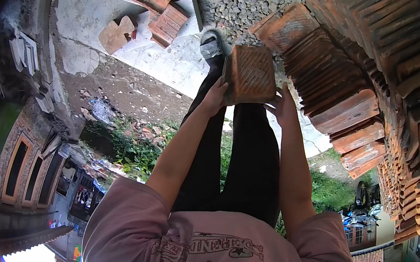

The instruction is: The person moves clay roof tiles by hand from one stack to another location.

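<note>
roof tile: (pixel 252 75) held at 1 o'clock from the centre of view, over the legs.
grip: left hand (pixel 214 99) clamped on its 8 o'clock edge; right hand (pixel 286 107) at its 4 o'clock corner, fingers parted, how firmly it bears cannot be told.
drop risk: a weak right hold could let it tip and fall towards the shoe (pixel 210 47) at 12 o'clock.
knock risk: swinging wide could chip it on the tile stack (pixel 325 74) at 2 o'clock.
hidden: the underside and the fingers beneath; perhaps more than one tile.
cut off: the stack's outer rows, in dark rim.
</note>
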`<action>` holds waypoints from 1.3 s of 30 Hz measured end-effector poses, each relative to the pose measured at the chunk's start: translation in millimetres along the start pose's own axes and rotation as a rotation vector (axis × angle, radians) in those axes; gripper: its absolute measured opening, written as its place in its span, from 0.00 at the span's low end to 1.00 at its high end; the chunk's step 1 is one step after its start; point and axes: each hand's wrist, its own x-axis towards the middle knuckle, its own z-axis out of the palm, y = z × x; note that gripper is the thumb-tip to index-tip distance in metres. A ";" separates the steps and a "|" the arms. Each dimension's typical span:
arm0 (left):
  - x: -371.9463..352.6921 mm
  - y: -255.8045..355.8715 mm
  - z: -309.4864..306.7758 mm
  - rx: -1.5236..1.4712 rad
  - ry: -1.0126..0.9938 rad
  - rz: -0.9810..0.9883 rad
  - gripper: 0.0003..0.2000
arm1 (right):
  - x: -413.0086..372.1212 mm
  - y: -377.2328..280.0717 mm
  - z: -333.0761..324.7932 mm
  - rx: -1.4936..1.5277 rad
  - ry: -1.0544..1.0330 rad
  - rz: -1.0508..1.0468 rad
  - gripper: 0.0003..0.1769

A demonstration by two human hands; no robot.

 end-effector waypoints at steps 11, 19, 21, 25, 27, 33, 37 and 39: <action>-37.9 25.0 23.7 0.382 0.012 0.356 0.27 | -30.8 1.6 25.7 0.058 -0.071 -0.174 0.24; -36.9 -11.1 24.5 0.139 -0.031 0.262 0.24 | -22.5 -10.0 13.3 0.003 0.003 -0.184 0.24; -27.6 -2.0 20.0 0.019 -0.130 0.282 0.25 | -13.9 -10.5 14.5 -0.096 0.006 -0.186 0.26; -17.8 10.5 14.7 0.075 -0.148 0.147 0.23 | -10.2 -25.3 24.1 -0.201 0.131 -0.127 0.26; -39.9 -6.0 22.9 0.076 -0.094 0.243 0.25 | -22.4 -25.8 28.2 -0.173 0.045 -0.202 0.26; -54.2 8.0 17.1 0.112 -0.074 0.335 0.26 | -30.9 -13.7 35.2 -0.182 -0.020 -0.255 0.26; -75.1 -9.1 5.9 0.089 -0.023 0.280 0.29 | -44.0 -17.5 48.7 -0.300 -0.032 -0.260 0.25; -81.8 -11.3 -4.2 0.077 -0.010 0.361 0.28 | -49.6 -12.4 62.1 -0.321 -0.048 -0.278 0.25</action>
